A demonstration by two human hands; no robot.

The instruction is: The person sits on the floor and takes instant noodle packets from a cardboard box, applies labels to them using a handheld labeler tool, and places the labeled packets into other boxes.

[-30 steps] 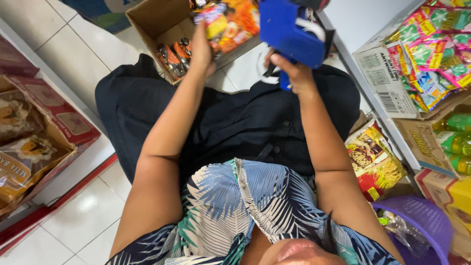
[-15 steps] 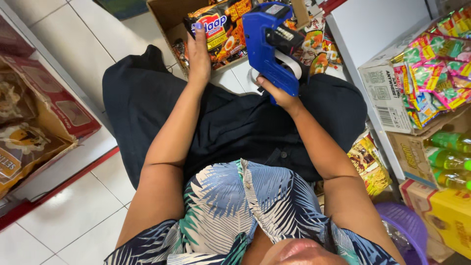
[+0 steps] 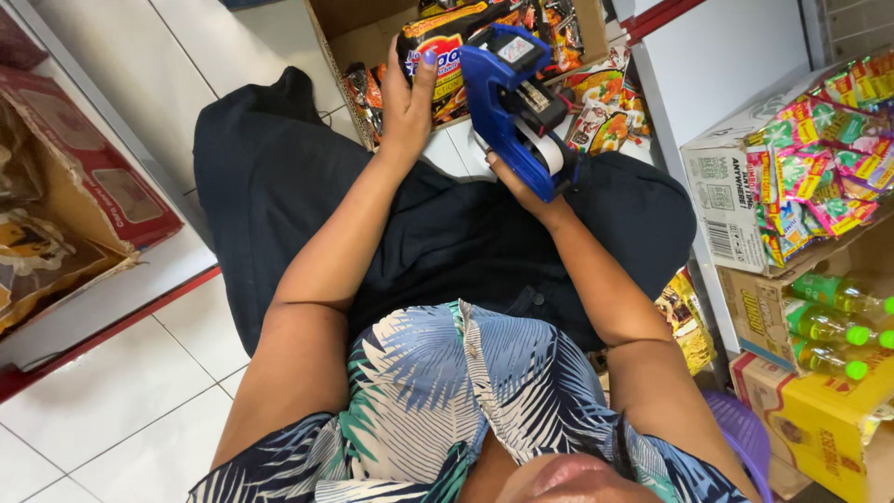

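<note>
Nearest: leaf-print shirt [image 3: 466, 401], then lap in dark trousers [image 3: 447, 233]; person sits on white floor tiles [image 3: 121, 391].

Right hand [image 3: 521, 182]: closed round the grip of a blue label gun [image 3: 512, 93], held tilted over the right knee, nose aimed forward and up toward the packet. White label strip shows at the gun's side.

Left hand [image 3: 407, 102]: fingers closed on 1 dark snack packet [image 3: 447, 47] with red and yellow print, thumb side hidden. Packet held upright at the near edge of the carton [image 3: 345, 37], just left of the gun's nose; cannot tell if they touch.

Step in hand, as judged: pricing the packet, gun brought up to its face, label not yet seen on it. Next move calls for pressing the nose flat on a smooth part of the wrapper while the left hand braces it from behind, then squeezing the grip.

Farther: carton on the floor holds more packets. Right side: open box of bright sachets [image 3: 819, 158], box of green bottles [image 3: 838, 317], purple basket [image 3: 740, 438]. Left: red shelf tray [image 3: 84, 214].
</note>
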